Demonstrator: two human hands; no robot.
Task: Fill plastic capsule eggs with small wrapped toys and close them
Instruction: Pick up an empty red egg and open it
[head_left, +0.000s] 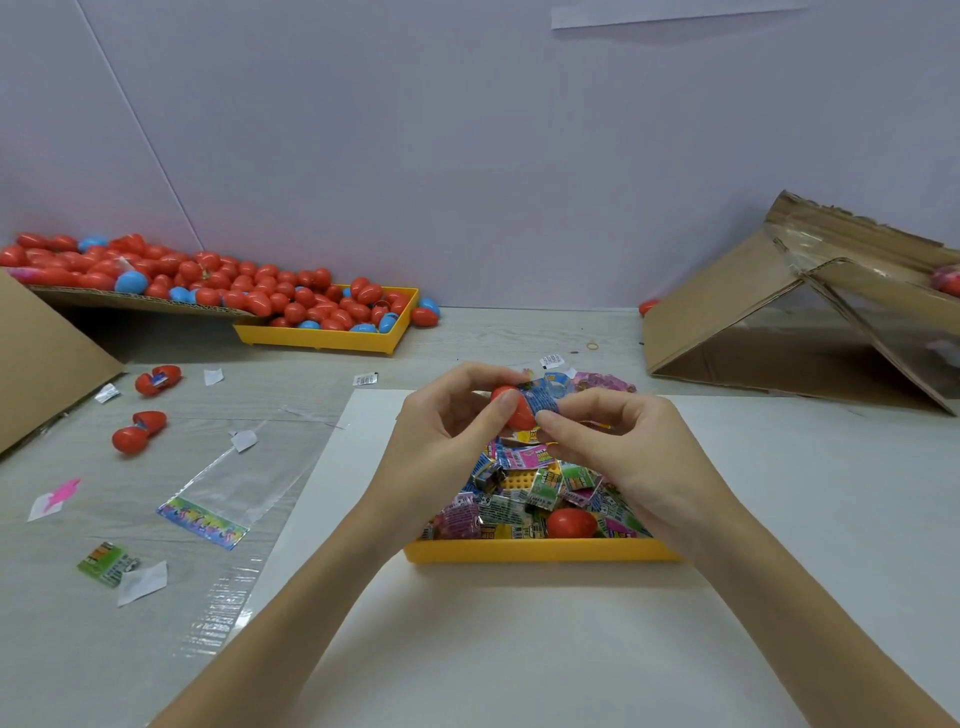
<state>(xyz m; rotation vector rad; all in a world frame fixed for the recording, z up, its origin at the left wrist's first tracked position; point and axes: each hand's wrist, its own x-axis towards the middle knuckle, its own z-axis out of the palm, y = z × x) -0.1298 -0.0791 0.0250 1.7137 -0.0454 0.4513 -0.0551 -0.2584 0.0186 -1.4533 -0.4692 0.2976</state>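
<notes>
The red egg (511, 410) sits in the left hand (457, 431), thumb and fingers curled round it, held over the far end of the yellow tray (540, 552) of wrapped toys (535, 493). The blue wrapped toy (540, 397) lies just right of the egg, touching it, pinched by the right hand (618, 431) w/ thumb and forefinger; its long side runs roughly left-right, toward the egg. Right hand is thus the nearer one for the push-in, probably next. Egg's opening is hidden behind the fingers, so can't tell if it faces the toy. Egg looks glossy, smooth, prob. slippery; wrapper crinkly, printed. Another red egg (571, 522) lies in the tray; tray rests on the tabletop (779, 519).
</notes>
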